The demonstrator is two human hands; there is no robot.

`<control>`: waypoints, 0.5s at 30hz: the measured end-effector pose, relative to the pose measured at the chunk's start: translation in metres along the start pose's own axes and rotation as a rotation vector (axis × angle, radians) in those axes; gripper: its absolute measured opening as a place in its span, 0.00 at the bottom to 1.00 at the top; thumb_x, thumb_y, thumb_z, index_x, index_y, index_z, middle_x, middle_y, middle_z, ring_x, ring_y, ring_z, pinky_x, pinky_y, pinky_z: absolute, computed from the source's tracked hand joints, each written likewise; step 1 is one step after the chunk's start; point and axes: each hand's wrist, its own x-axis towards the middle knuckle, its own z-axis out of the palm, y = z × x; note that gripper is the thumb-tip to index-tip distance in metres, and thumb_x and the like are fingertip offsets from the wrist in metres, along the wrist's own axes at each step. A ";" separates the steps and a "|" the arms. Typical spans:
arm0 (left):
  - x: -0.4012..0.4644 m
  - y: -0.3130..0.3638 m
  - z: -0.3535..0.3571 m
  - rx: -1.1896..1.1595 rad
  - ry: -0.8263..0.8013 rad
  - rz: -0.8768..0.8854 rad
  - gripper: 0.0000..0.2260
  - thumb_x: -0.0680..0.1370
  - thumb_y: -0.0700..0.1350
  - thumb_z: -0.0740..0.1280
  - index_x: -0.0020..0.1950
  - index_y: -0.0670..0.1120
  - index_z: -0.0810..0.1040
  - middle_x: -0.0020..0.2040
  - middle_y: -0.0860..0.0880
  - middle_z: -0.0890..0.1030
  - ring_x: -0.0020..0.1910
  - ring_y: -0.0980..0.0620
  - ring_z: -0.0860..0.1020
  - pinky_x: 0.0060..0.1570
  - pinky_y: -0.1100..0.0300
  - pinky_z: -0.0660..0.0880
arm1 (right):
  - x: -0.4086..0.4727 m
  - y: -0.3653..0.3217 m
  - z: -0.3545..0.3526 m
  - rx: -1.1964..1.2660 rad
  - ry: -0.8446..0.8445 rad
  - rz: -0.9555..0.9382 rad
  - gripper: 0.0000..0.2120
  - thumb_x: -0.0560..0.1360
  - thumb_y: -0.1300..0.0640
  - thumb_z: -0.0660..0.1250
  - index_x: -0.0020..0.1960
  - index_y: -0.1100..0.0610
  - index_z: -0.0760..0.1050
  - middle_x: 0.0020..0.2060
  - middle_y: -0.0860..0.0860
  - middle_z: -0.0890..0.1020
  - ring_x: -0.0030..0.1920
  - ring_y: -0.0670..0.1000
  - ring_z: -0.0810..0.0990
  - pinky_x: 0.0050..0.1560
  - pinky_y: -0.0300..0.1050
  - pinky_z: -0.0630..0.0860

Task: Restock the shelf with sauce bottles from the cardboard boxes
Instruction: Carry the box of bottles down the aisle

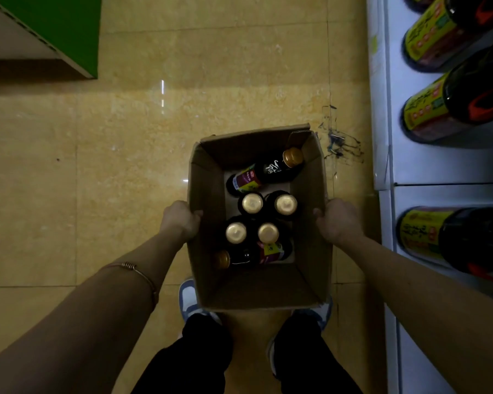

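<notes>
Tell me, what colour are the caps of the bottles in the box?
Gold. The head view shows the caps on the bottles in the box.

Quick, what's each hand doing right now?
Left hand: grips the left wall of the cardboard box.
Right hand: grips the box's right wall.

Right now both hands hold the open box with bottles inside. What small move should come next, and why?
Probably set the cardboard box down on the floor beside the shelf. The left hand and right hand both grip its side walls, so neither is free to lift out a sauce bottle. Four bottles stand upright and two lie on their sides.
</notes>
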 end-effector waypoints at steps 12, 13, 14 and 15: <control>-0.101 0.035 -0.102 0.084 0.013 0.189 0.11 0.81 0.45 0.63 0.50 0.37 0.77 0.47 0.40 0.79 0.47 0.42 0.78 0.45 0.54 0.76 | -0.109 -0.036 -0.096 -0.025 0.058 -0.104 0.17 0.81 0.55 0.61 0.36 0.62 0.67 0.38 0.61 0.74 0.46 0.61 0.77 0.41 0.48 0.68; -0.114 0.039 -0.114 0.093 0.014 0.204 0.11 0.81 0.46 0.63 0.48 0.38 0.76 0.45 0.41 0.79 0.44 0.43 0.77 0.42 0.55 0.74 | -0.125 -0.042 -0.109 -0.038 0.064 -0.117 0.16 0.82 0.55 0.61 0.38 0.63 0.70 0.39 0.63 0.75 0.47 0.62 0.77 0.42 0.49 0.69; -0.130 0.044 -0.128 0.103 0.014 0.212 0.11 0.81 0.46 0.63 0.47 0.38 0.74 0.43 0.42 0.78 0.41 0.45 0.76 0.40 0.56 0.73 | -0.141 -0.048 -0.121 -0.044 0.069 -0.124 0.15 0.82 0.55 0.61 0.41 0.65 0.72 0.41 0.64 0.76 0.48 0.64 0.78 0.43 0.50 0.69; -0.145 0.049 -0.143 0.107 0.016 0.225 0.11 0.81 0.46 0.63 0.46 0.39 0.73 0.42 0.43 0.77 0.39 0.46 0.75 0.39 0.56 0.71 | -0.156 -0.055 -0.135 -0.039 0.080 -0.128 0.15 0.81 0.55 0.61 0.44 0.67 0.74 0.43 0.66 0.77 0.49 0.64 0.78 0.43 0.50 0.70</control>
